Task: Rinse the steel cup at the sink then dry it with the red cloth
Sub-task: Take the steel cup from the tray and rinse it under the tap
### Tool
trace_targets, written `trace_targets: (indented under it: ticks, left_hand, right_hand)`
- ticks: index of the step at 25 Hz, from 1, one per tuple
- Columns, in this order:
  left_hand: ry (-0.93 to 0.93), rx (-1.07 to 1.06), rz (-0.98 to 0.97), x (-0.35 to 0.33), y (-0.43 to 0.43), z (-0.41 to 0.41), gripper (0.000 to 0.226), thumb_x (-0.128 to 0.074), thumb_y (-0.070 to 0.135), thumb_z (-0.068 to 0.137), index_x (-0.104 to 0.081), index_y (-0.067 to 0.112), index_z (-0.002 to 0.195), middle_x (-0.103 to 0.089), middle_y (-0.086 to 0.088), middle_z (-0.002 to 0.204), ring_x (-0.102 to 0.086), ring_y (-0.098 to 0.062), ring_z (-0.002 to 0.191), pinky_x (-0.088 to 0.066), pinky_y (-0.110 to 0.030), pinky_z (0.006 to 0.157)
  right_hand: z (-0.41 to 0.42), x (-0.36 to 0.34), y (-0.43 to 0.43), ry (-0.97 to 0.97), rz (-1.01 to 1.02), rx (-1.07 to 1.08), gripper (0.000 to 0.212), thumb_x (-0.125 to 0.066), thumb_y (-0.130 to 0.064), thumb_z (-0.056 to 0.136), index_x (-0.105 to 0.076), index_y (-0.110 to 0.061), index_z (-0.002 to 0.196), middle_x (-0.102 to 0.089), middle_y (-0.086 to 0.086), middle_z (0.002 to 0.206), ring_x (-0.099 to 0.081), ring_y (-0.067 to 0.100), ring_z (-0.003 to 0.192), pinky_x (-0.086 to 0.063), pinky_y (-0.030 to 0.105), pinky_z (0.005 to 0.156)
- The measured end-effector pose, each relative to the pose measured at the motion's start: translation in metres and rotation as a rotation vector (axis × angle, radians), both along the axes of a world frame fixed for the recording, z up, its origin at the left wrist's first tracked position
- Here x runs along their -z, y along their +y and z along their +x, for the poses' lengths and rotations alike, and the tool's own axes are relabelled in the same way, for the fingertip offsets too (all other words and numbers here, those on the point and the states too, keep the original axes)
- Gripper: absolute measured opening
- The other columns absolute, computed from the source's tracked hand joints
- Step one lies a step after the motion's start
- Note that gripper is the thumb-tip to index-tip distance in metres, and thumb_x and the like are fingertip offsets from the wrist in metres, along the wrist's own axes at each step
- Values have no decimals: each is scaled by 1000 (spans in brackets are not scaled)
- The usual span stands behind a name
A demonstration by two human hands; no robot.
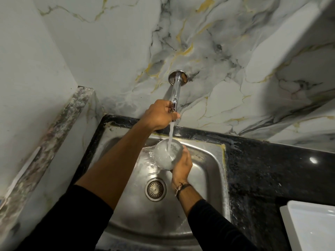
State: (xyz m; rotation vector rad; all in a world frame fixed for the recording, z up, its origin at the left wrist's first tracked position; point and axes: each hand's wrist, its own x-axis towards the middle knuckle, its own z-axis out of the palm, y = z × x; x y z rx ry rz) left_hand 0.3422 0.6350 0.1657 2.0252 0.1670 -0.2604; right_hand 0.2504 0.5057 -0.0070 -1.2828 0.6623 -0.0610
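Observation:
My right hand [181, 164] grips the steel cup [166, 153] over the steel sink [208, 160], its mouth up under the tap. Water runs from the chrome tap [175, 96] into the cup and spills over its left rim. My left hand [159, 115] is closed around the tap's handle just above the stream. The red cloth is not in view.
The sink's drain [155, 189] lies below the cup. A black speckled counter [272, 169] runs to the right, with a white tray [311, 225] at its near right corner. Marble wall [217, 51] stands behind; a marble ledge [54, 134] borders the left.

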Motion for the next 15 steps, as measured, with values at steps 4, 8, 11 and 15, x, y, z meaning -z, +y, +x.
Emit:
trace_targets:
  ticks: [4,8,11,15]
  left_hand:
    - [4,2,-4,1,0,1,27,-82,30,91,-76,18,114,-83,-8,109,-78,-30,106,-57,-54,108]
    - [-5,-5,9,2,0,3,23,-83,31,89,-76,20,107,-83,-6,104,-79,-28,104,-58,-53,107]
    - [10,-17,-18,3,-1,3,26,-84,29,89,-76,18,111,-83,-8,108,-79,-30,106,-57,-53,108]
    - [10,0,-3,4,0,4,27,-84,30,89,-76,18,111,-83,-7,108,-79,-29,106,-57,-54,108]
  right_hand:
    - [-15,16,-16,23,-133,11,37,-47,-28,113,-71,-14,139,-71,7,139,-65,28,131,-53,57,113]
    - [-15,8,3,3,-168,-11,36,-51,-31,111,-74,-18,136,-75,-1,132,-68,19,125,-55,46,113]
    - [-3,2,1,19,-259,5,37,-52,-39,110,-74,-24,135,-74,-9,124,-66,15,121,-53,37,110]
    - [-21,12,-14,85,-408,-28,42,-51,-48,108,-70,-30,141,-74,-5,136,-64,17,125,-47,31,105]
